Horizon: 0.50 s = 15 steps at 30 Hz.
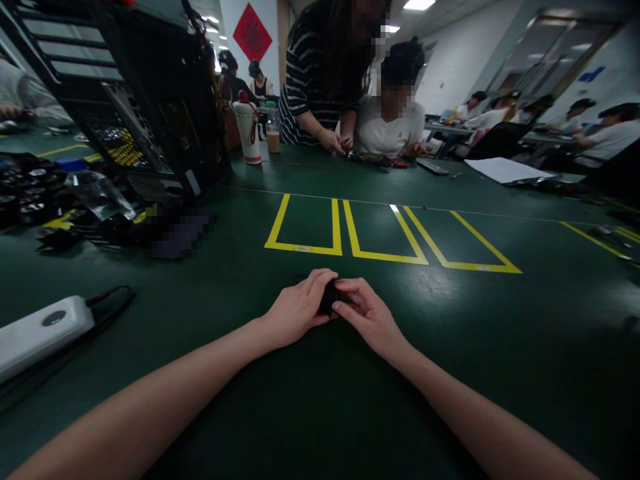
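A small dark object [329,298] sits between my two hands, low over the green table; its kind is hard to make out, as fingers cover most of it. My left hand [299,305] wraps round it from the left, fingers bent over its top and thumb underneath. From the right, my right hand [369,313] pinches its edge between thumb and fingers. Both hands are closed on the same black thing, just in front of the yellow tape outlines [313,251] on the table.
At the left lie a white device [47,333] with a black cable, a plastic bottle [97,190] and black packets [30,177]. A black metal frame [165,100] towers behind them. A paper cup [247,130] stands farther back. Two people lean over the far table edge; papers [507,171] lie right.
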Tool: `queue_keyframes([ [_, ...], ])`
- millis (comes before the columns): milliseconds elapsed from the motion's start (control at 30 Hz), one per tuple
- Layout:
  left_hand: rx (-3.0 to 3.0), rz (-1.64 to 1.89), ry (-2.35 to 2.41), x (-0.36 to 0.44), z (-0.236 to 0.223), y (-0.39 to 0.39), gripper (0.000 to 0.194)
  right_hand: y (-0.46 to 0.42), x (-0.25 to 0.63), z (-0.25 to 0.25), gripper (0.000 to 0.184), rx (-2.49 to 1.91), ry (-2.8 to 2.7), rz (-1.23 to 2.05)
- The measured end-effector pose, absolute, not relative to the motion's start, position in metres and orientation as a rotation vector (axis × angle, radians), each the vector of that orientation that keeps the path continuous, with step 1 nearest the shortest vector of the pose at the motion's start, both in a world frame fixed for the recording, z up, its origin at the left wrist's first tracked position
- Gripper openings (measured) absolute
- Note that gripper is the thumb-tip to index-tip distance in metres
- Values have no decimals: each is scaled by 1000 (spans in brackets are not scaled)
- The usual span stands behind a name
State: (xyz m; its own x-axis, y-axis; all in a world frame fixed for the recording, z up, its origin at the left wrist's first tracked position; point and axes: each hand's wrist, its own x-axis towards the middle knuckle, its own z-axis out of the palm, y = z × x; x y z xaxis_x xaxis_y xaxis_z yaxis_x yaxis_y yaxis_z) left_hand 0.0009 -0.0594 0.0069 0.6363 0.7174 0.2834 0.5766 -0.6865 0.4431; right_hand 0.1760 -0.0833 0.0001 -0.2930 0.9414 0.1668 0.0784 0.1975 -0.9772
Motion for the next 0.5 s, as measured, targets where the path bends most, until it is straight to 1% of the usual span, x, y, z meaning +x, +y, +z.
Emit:
queue_keyframes([
  [67,2555,638,1041,1,8,-59,63,-83,176,0,21,-1009,-1581,1220],
  [233,2543,643,1038,1,8,-59,63,-82,177,3,32,-1085,-1590,1237],
  [400,2538,641,1037,1,7,-58,64,-82,177,1,27,-1037,-1579,1310],
  [500,2547,633,1039,1,8,-59,63,-82,177,-2,24,-1000,-1552,1294],
])
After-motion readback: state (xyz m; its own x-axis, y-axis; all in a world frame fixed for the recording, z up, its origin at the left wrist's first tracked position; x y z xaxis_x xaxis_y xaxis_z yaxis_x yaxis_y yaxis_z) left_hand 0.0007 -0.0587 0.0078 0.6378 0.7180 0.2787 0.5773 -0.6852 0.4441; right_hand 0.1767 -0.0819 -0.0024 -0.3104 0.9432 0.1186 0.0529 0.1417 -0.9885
